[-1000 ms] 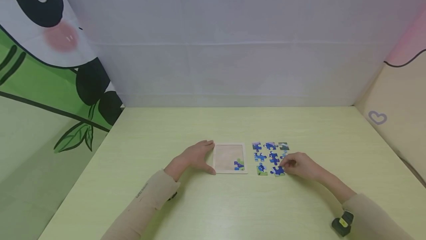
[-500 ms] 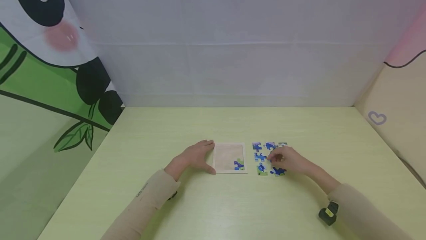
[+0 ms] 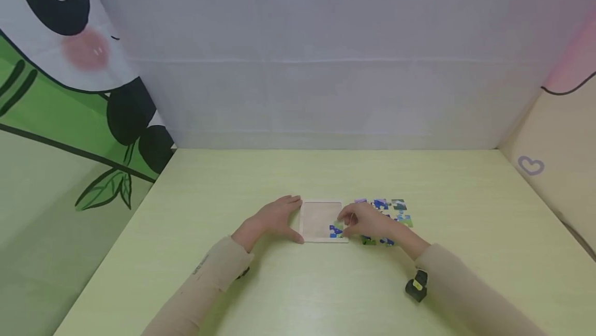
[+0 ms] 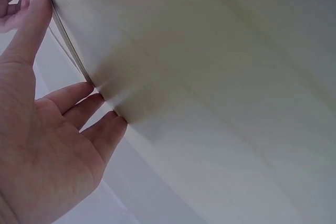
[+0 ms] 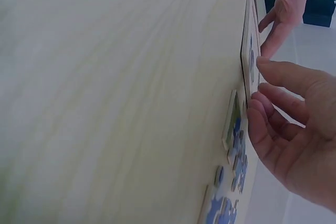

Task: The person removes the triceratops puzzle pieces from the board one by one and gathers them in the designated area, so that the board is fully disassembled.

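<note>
A square puzzle frame (image 3: pixel 325 240) with a pale bare base lies flat on the table. In its near right corner sits a blue and green puzzle piece (image 3: pixel 335 230). My left hand (image 3: pixel 278 218) rests at the frame's left side, thumb at the near corner and fingertips along the edge in the left wrist view. My right hand (image 3: pixel 368 220) is at the frame's right edge beside the corner piece, thumb and fingers bent towards each other. Whether a piece is between these fingertips is hidden. Below the right hand lie loose puzzle pieces (image 5: pixel 237 150), partly covered by it in the head view.
Several loose pieces, one a landscape-coloured piece (image 3: pixel 399 204), lie right of the frame on the pale wooden table (image 3: pixel 233 170). A grey cloth wall (image 3: pixel 298 98) stands behind. Printed cloth panels (image 3: pixel 125 155) flank the table.
My right hand has moved left from the right-hand loose pieces, across the group, to the frame's right edge. The left hand has stayed at the frame's left side.
</note>
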Demonstrator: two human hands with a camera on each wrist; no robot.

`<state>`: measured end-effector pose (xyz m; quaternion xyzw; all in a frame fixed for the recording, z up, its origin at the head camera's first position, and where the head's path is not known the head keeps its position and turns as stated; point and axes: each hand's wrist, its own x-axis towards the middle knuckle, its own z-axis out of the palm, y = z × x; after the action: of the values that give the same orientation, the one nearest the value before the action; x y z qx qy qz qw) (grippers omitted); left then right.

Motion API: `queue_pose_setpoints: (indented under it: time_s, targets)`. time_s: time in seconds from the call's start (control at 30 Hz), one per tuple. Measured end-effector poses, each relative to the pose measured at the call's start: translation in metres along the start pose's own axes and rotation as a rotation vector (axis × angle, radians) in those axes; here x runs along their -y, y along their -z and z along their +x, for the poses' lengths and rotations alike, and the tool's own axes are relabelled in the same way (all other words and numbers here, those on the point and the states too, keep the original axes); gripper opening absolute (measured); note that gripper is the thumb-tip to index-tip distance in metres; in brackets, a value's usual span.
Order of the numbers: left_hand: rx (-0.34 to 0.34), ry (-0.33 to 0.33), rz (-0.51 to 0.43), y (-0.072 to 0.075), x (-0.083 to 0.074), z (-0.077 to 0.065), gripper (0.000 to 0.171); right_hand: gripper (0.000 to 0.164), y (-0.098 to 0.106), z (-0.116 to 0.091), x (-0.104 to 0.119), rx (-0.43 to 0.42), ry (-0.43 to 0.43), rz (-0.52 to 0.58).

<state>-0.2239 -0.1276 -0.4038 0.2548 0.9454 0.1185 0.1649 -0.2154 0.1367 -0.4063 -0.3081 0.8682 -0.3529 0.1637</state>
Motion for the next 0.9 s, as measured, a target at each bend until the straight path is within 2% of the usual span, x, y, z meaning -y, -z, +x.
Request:
queue_pose_setpoints:
  time_s: [0.3, 0.57, 0.77, 0.9]
  targets:
    - [0.003, 0.001, 0.003, 0.003, 0.0, -0.001, 0.1, 0.03, -0.006, 0.006, 0.01, 0.023, -0.067, -0.01]
    - [0.001, -0.012, -0.007, 0.003, 0.001, -0.002, 0.099, 0.028, -0.009, 0.007, 0.017, -0.006, -0.137, 0.018]
    - [-0.003, -0.021, 0.002, 0.004, 0.001, -0.004, 0.099, 0.033, -0.012, 0.004, 0.024, -0.037, -0.136, 0.047]
    - [-0.002, -0.02, 0.001, 0.006, 0.001, -0.005, 0.099, 0.033, -0.012, 0.002, 0.027, -0.051, -0.106, 0.046]
